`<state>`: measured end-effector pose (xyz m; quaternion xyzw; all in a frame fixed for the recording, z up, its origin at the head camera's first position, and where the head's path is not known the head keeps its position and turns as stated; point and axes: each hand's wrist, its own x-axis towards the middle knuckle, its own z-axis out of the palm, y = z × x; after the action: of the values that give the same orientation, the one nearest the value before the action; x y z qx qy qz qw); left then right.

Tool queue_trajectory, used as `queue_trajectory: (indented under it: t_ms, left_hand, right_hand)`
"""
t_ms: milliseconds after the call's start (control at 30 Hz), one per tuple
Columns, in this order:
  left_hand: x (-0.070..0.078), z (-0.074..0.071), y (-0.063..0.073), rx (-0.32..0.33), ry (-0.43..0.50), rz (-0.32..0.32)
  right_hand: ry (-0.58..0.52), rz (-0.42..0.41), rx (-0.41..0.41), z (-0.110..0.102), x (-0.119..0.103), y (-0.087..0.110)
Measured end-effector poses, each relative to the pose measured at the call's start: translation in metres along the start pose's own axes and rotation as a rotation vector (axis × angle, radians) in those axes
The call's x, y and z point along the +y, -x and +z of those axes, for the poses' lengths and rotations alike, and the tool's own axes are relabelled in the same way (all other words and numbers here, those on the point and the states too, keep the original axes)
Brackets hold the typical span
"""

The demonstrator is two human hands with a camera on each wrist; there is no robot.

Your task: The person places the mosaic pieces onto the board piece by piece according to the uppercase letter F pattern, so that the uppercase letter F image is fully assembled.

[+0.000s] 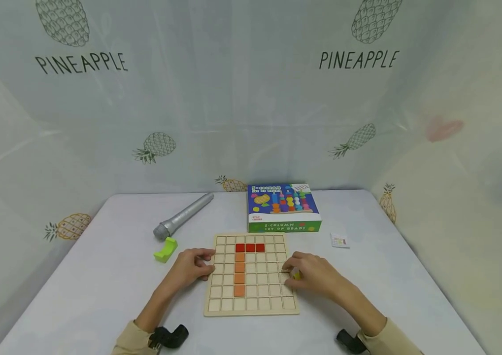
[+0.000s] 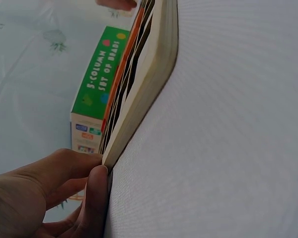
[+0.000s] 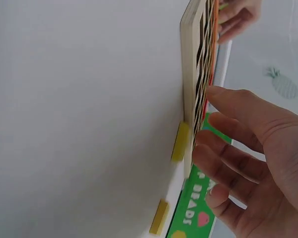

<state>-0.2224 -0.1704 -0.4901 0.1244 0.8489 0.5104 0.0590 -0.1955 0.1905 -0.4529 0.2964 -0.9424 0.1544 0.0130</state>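
Observation:
A square-gridded wooden board (image 1: 269,301) lies flat on the table. Red tiles (image 1: 250,248) fill part of a row near its top, and several orange tiles (image 1: 239,267) run down a column below. My left hand (image 1: 190,268) touches the board's left edge with thumb and forefinger set apart along it. Over the right edge is my right hand (image 1: 315,276), its fingers loosely bent and nothing held between them. Beside that edge, a yellow tile (image 3: 180,142) is on the table close to the fingertips, and a second yellow tile (image 3: 159,216) lies farther along. The hand partly hides these in the head view.
Behind the board is a blue and green bead-set box (image 1: 284,207). A grey toy microphone (image 1: 184,216) lies at the back left, near a lime-green curved block (image 1: 165,250). Right of the box sits a small printed card (image 1: 340,240). A pineapple-print cloth (image 1: 242,98) hangs behind the table.

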Motion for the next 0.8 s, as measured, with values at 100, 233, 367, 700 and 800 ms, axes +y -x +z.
queue_trajectory:
  t_ms: [100, 233, 367, 700, 800]
  left_hand:
    - [0.0, -0.001, -0.001, -0.006, 0.008, 0.0]
    - [0.0, -0.002, -0.002, -0.007, 0.007, -0.005]
    - [-0.002, -0.001, -0.002, -0.006, 0.002, -0.001]
    - [-0.005, 0.0, -0.002, -0.001, -0.001, 0.012]
    - [-0.004, 0.0, -0.001, -0.005, -0.001, 0.013]
  right_hand:
    - [0.009, 0.02, 0.007, -0.002, 0.009, 0.006]
    - [0.018, 0.035, 0.003, -0.002, 0.017, 0.012]
    - [0.034, 0.037, 0.007, -0.003, 0.023, 0.016]
    - [-0.006, 0.043, 0.001, -0.004, 0.028, 0.022]
    - [-0.013, 0.048, -0.002, -0.003, 0.029, 0.023]
